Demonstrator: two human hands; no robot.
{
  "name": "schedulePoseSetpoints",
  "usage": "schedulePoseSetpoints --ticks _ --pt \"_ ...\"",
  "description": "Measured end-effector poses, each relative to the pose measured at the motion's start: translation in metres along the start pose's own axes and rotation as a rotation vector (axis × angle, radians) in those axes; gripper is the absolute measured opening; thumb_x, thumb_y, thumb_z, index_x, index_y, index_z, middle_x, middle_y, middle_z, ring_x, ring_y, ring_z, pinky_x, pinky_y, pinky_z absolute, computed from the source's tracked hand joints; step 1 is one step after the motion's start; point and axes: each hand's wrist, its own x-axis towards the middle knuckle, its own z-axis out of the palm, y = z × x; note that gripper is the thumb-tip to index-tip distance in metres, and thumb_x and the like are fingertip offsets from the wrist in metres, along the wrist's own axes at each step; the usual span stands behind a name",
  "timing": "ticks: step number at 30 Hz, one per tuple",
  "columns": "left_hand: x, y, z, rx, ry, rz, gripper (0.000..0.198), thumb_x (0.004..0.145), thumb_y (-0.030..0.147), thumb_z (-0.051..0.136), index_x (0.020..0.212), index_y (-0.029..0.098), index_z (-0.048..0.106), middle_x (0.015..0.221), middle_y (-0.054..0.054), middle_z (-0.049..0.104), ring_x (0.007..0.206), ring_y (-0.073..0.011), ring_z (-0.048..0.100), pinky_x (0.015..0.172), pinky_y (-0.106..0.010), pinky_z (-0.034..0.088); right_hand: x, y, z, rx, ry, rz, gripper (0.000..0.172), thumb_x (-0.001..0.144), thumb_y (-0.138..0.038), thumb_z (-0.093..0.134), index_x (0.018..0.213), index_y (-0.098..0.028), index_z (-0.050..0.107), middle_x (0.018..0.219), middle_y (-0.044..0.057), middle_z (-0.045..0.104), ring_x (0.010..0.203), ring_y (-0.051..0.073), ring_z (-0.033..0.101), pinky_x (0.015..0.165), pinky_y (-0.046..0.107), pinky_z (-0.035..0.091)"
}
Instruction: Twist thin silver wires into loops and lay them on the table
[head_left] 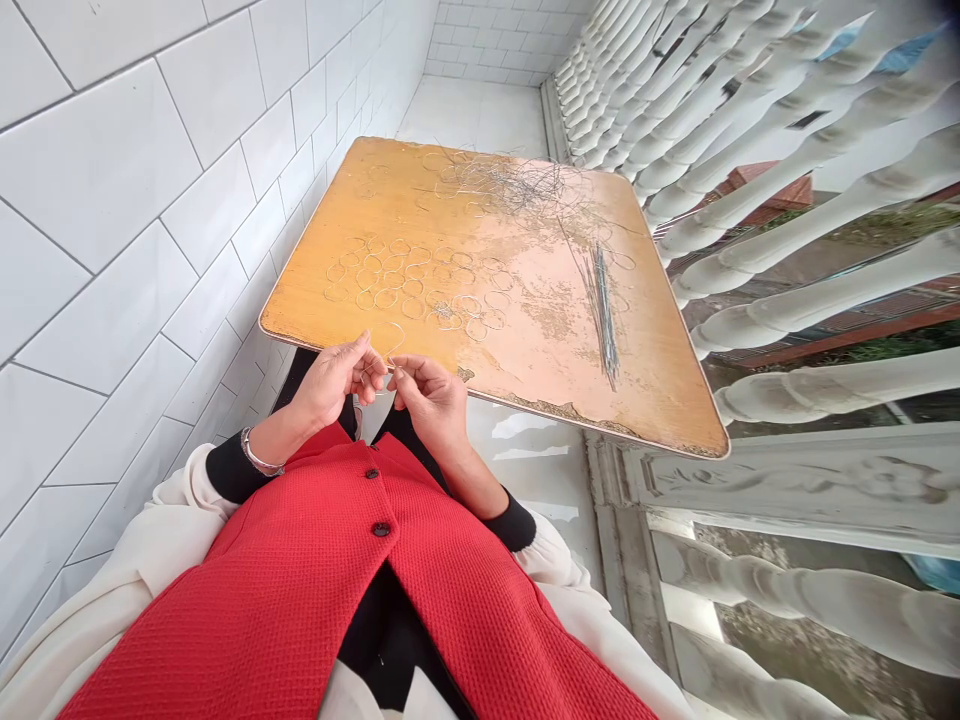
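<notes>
At the near edge of the table (pixel 300 312), left of center, left hand (pixel 337 380) and right hand (pixel 431 400) almost touching, fingertips pinched on one thin wire (pixel 401 338); its curved part sticks up between them, over the edge. Just beyond: wire rings (pixel 386 297) lying flat, loosely grouped, small wire clump (pixel 444 311) at their near right. Farther right, bundle of straight wires (pixel 602 315), roughly lined up near to far. Far side: loose wire tangle (pixel 525 185). Tabletop orange-brown, rounded corners, surface worn to pale pink center and right, near edge chipped. Left: white tiled wall (pixel 135 200), dark joints. Far end: another tiled wall (pixel 510 45), pale floor (pixel 472 105) below. Right: white balustrade (pixel 817 205), turned posts, greenery and brick-red structures outside.
</notes>
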Motion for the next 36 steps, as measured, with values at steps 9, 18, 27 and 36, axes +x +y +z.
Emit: schedulePoseSetpoints --ticks 9,18,27,36 --pt "0.002 0.001 -0.002 0.043 0.004 0.043 0.06 0.082 0.071 0.065 0.069 0.013 0.063 0.059 -0.001 0.061 0.042 -0.006 0.051 0.043 -0.02 0.039 0.007 -0.003 -0.011 -0.273 -0.117 -0.185 0.027 0.085 -0.032 0.061 0.1 -0.018 0.077 0.063 -0.001 0.069 0.051 0.011 0.058 0.055 0.025 0.046" --pt "-0.003 0.006 -0.004 0.051 0.022 0.065 0.036 0.079 0.048 0.073 0.074 0.013 0.066 0.075 -0.003 0.066 0.067 -0.0087 0.061 0.055 -0.017 0.047 0.008 0.008 -0.01 -0.312 0.025 -0.189 0.024 0.085 -0.031 0.059 0.098 -0.019 0.076 0.064 -0.001 0.069 0.051 0.011 0.058 0.057 0.026 0.05" --pt "-0.005 0.005 -0.003 -0.006 -0.065 -0.032 0.028 0.074 0.037 0.079 0.078 0.013 0.066 0.068 -0.001 0.068 0.048 -0.0041 0.048 0.041 -0.017 0.028 0.003 0.015 -0.007 -0.457 0.143 -0.344 0.019 0.088 -0.032 0.06 0.096 -0.022 0.074 0.067 0.002 0.069 0.057 0.014 0.06 0.062 0.029 0.051" --pt "-0.007 -0.001 -0.001 0.03 0.006 0.002 0.035 0.078 0.046 0.077 0.082 0.013 0.068 0.063 -0.001 0.069 0.049 -0.007 0.058 0.046 -0.018 0.041 0.02 -0.006 -0.021 0.143 0.061 0.02 0.04 0.082 -0.054 0.072 0.105 -0.021 0.073 0.082 0.003 0.073 0.061 0.011 0.063 0.061 0.027 0.055"
